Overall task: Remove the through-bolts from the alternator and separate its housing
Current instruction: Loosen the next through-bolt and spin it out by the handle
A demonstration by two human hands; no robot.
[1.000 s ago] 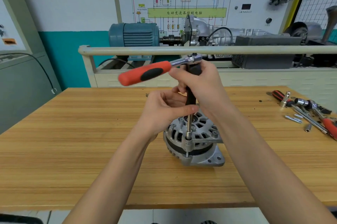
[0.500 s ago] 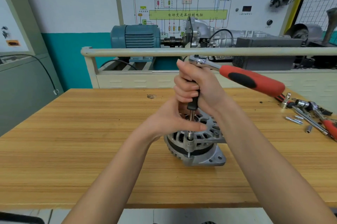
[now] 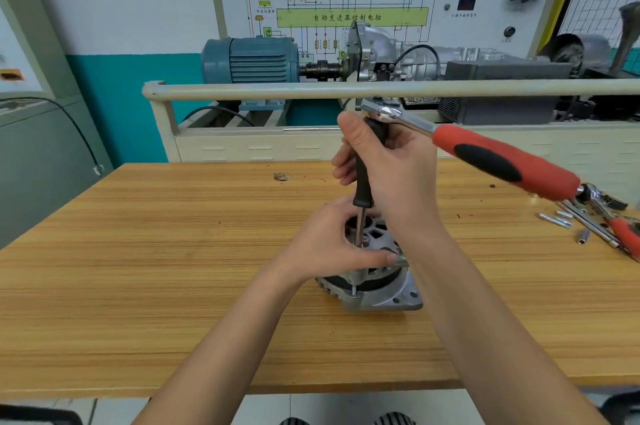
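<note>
Alternator, mid-table: my left hand grips its top; my right hand grips the upright extension driver; ratchet handle points right.

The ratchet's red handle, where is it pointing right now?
In the head view the ratchet's red handle slants down to the right from the right hand, above the alternator, its end near the loose tools.

alternator on table, tools right
</note>
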